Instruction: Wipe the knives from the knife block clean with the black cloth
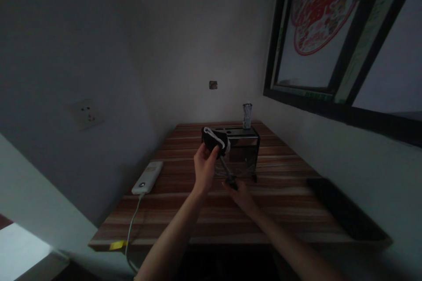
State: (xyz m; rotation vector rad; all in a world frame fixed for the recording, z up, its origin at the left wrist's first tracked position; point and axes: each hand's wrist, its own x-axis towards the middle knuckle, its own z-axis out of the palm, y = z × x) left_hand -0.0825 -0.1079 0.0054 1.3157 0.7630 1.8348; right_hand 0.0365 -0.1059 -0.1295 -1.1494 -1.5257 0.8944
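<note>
My left hand (205, 167) is raised over the striped wooden desk (184, 210), its fingers pinched on a black pad with a white edge (216, 139) at the top of a thin metal handle (225, 167). My right hand (240, 193) is lower and closed round the bottom end of that handle. Both hands are just in front of a shiny metal box (244, 151) that stands at the middle of the desk. The room is dim.
A white power bank (147, 177) with a cable (131, 228) lies at the desk's left. A small can (247, 116) stands behind the box. A dark flat object (343, 213) lies at the right by the wall. A wall socket (86, 113) is on the left and a window (346, 30) at upper right.
</note>
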